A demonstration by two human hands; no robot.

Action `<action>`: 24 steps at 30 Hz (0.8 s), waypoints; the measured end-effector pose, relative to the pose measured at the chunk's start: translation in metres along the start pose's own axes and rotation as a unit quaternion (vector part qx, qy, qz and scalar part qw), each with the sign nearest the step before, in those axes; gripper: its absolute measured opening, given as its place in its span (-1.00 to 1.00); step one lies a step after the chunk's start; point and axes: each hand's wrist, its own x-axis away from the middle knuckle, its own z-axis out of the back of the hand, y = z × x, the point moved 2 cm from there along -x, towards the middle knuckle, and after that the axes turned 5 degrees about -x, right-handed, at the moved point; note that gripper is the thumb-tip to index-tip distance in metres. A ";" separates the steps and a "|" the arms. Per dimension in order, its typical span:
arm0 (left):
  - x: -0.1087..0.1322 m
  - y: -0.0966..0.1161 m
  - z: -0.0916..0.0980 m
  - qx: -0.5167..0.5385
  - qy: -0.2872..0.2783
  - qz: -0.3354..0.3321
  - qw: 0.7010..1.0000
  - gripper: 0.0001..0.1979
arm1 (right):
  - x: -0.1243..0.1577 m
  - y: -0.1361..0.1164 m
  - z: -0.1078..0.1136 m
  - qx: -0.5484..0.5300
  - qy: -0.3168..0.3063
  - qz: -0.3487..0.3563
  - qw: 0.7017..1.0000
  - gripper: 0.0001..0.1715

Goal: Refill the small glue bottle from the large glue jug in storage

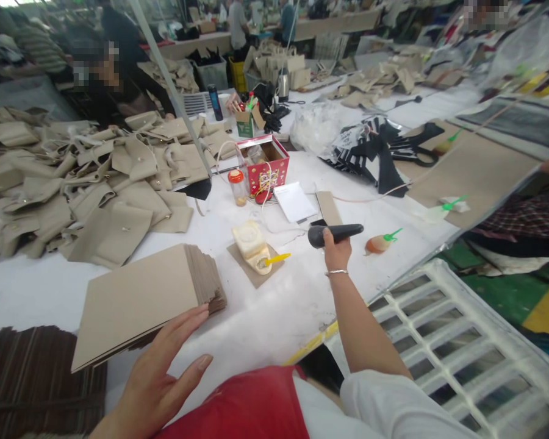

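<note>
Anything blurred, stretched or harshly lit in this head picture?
Head view: the black handheld tool is fairly crisp; the distant grey-shirted worker blurs; lower right, the slatted rack looks stretched and soft; light seems diffuse, the white tabletop pale, shadows faint.

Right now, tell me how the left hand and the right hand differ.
The left hand is open, holding nothing; the right hand is closed around a black tool. The left hand is by the beige stack, contact unclear; the right hand is near the green-nozzled orange bottle. Both hands are ungloved.
</note>
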 end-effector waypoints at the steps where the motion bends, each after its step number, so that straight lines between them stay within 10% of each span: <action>1: -0.002 0.000 0.004 -0.003 -0.003 -0.003 1.000 -0.57 | 0.000 0.016 -0.004 0.027 -0.008 -0.025 0.999 -0.28; 6: -0.021 -0.004 0.042 -0.054 -0.023 -0.030 0.998 -0.52 | 0.018 0.080 -0.016 0.154 -0.132 -0.103 0.974 -0.32; 11: -0.087 -0.017 0.056 -0.141 -0.013 -0.064 0.988 -0.45 | 0.059 0.073 0.001 0.151 -0.058 0.041 0.986 -0.40; 17: -0.202 -0.047 -0.053 -0.266 -0.226 -0.155 0.924 -0.33 | 0.126 0.031 -0.071 -0.010 -0.321 -0.043 0.946 -0.73; 24: -0.255 -0.084 -0.162 -0.364 -0.371 -0.219 0.826 -0.13 | 0.124 0.013 -0.153 0.068 -0.326 -0.122 0.935 -0.74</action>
